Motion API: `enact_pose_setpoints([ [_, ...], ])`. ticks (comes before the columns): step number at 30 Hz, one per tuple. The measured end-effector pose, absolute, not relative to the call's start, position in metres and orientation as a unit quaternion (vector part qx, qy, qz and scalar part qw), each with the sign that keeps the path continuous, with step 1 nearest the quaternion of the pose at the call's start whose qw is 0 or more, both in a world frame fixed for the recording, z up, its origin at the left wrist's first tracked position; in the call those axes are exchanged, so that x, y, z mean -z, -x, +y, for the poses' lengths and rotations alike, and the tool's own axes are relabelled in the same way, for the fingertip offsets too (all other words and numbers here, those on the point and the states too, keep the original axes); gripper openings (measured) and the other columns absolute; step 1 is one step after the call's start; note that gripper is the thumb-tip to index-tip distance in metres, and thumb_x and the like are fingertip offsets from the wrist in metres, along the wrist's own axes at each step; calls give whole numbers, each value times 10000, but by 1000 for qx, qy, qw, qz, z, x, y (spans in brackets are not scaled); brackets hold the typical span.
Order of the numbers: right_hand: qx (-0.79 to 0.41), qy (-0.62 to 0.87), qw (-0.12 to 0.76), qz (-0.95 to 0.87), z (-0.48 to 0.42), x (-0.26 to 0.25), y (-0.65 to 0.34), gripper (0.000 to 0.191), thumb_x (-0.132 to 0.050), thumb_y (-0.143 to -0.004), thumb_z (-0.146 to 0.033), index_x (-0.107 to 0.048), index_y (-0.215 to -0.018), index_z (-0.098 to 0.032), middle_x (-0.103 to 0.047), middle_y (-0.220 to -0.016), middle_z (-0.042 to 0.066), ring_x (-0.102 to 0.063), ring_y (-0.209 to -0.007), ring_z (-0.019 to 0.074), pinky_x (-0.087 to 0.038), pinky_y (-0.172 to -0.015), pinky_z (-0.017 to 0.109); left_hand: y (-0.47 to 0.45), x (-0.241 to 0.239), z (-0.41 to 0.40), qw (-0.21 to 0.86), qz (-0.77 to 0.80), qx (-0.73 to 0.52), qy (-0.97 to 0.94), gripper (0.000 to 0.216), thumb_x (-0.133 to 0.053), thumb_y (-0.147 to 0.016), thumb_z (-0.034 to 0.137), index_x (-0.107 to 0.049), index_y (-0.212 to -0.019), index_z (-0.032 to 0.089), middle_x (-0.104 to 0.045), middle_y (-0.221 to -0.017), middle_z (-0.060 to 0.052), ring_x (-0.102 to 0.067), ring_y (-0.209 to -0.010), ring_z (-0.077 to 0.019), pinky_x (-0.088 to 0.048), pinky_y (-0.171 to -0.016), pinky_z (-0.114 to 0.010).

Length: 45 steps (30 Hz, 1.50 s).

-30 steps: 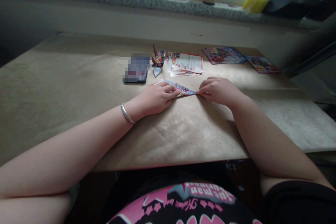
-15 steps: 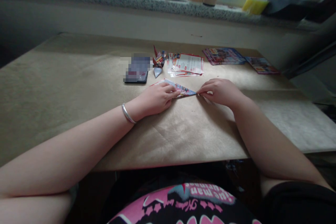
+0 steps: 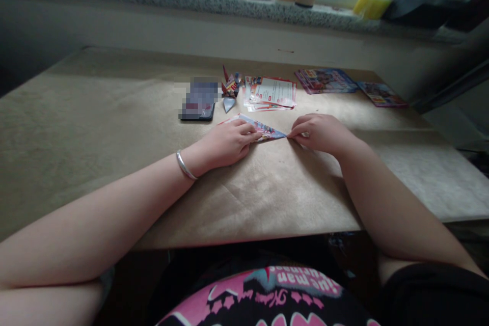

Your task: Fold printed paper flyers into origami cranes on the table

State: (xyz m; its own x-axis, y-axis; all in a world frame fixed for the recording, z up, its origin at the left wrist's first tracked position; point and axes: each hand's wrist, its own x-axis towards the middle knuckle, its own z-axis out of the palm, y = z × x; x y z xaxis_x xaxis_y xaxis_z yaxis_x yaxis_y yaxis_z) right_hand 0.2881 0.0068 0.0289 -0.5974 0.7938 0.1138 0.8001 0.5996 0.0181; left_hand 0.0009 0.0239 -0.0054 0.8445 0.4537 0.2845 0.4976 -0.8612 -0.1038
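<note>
A colourful printed paper folded into a triangle (image 3: 263, 129) lies flat on the brown paper-covered table (image 3: 114, 112). My left hand (image 3: 225, 143), with a silver bracelet on the wrist, presses its curled fingers down on the triangle's left part. My right hand (image 3: 323, 132) has its fingers bent and pinched on the triangle's right tip. Both forearms rest over the table's front edge.
Behind the fold lie a dark phone (image 3: 198, 102), a small folded paper crane (image 3: 231, 86), a stack of printed sheets (image 3: 272, 93) and two flyers (image 3: 325, 80) at the back right. A stone windowsill (image 3: 214, 0) with bottles and cups runs along the far wall.
</note>
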Motion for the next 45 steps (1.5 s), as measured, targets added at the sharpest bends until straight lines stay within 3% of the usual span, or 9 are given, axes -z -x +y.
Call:
enact_pose_setpoints([
  [7,14,473,61,-879,9,-26,-292,221,-582,-838,-189,-789,-873,-260,-772,-951,1,-681,-856,177,-474,-735,297,-1,3,23,86,-249,121,957,427,-419,-970,221,-602,-1354,177,-656,-1214,-106,-570,-1125,-241,-512,-972,-394],
  [13,0,480,126,-868,6,-22,-285,240,-573,-882,-236,-781,-1000,-251,-768,-975,21,-686,-862,179,-484,-739,298,-1,4,23,89,-248,123,957,422,-440,-962,224,-598,-1351,178,-658,-1198,-110,-570,-1124,-244,-509,-968,-400],
  [24,57,430,49,-900,-2,-27,-269,273,-546,-904,-202,-800,-993,-250,-759,-991,40,-664,-849,188,-481,-739,310,-2,2,21,93,-254,118,955,407,-429,-973,225,-611,-1331,160,-663,-1175,-114,-579,-1096,-254,-515,-954,-409],
  [45,8,451,40,-892,4,-32,-288,235,-586,-894,-249,-802,-975,-293,-761,-1044,1,-677,-887,165,-471,-737,295,-3,-2,18,81,-254,109,958,428,-422,-986,269,-598,-1352,136,-657,-1184,-129,-581,-1107,-256,-506,-976,-413],
])
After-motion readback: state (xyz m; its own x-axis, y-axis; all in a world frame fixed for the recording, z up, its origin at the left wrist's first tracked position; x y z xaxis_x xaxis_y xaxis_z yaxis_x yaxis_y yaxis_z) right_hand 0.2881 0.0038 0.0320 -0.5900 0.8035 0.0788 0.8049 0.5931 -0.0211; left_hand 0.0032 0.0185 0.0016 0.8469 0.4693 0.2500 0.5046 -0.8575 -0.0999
